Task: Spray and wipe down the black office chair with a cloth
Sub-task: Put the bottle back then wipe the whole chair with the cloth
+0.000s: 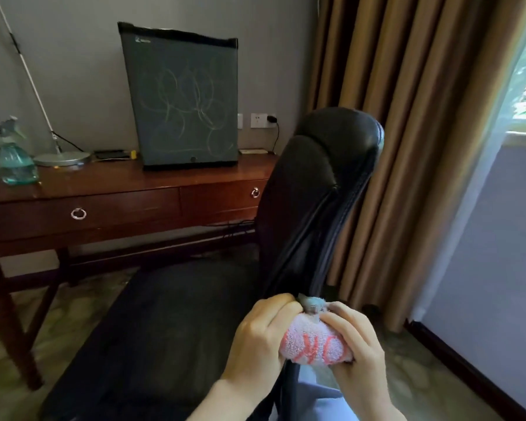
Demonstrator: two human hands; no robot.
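1. Head view, surroundings: a dark wooden counter (104,183) with two ring-pull drawers runs across the left half of the frame. A teal spray bottle (14,156) stands at its far left end, beside a round lamp base (62,159). A dark cabinet (179,98) with chalky scribbles stands at upper centre. Brown curtains (422,117) hang at upper right, close behind the chair.
2. The black office chair (331,165) fills the centre. Its backrest rises at centre right and its seat spreads across the lower centre, partly blocking the counter's right end.
3. Hard to make out: the chair's seat is very dark and shows little detail. The narrow black chair part under the cloth (316,344) is hidden where the hands cover it.
4. Hands, lower centre right: the left hand (255,338) and right hand (359,350) face each other, fingers curled round the pink-and-white cloth. They grip it bunched around that narrow chair part.
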